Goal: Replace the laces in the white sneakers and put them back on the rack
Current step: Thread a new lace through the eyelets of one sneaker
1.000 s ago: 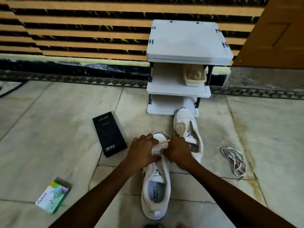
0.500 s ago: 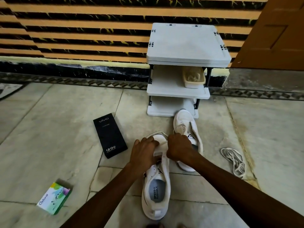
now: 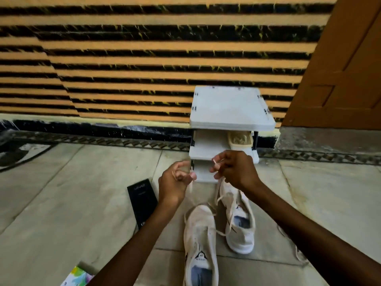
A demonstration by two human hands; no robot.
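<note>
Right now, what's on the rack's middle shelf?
A beige tub sits at the right end of the middle shelf, contents unclear. The top shelf hides the back, and the right hand covers part of the front edge.

The far sneaker (image 3: 240, 239) lies before the rack (image 3: 228, 106), near sneaker (image 3: 201, 234) and box (image 3: 142, 201) leftward.

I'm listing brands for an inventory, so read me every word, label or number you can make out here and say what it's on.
"vivo": faint, on the black box on the floor; its lower print is hidden by an arm.
Near sneaker, tongue logo and insole print: too blurred to read.
Far sneaker, side mark: too small to read.
Colourful box at the bottom edge: lettering cut off, unreadable.
</note>
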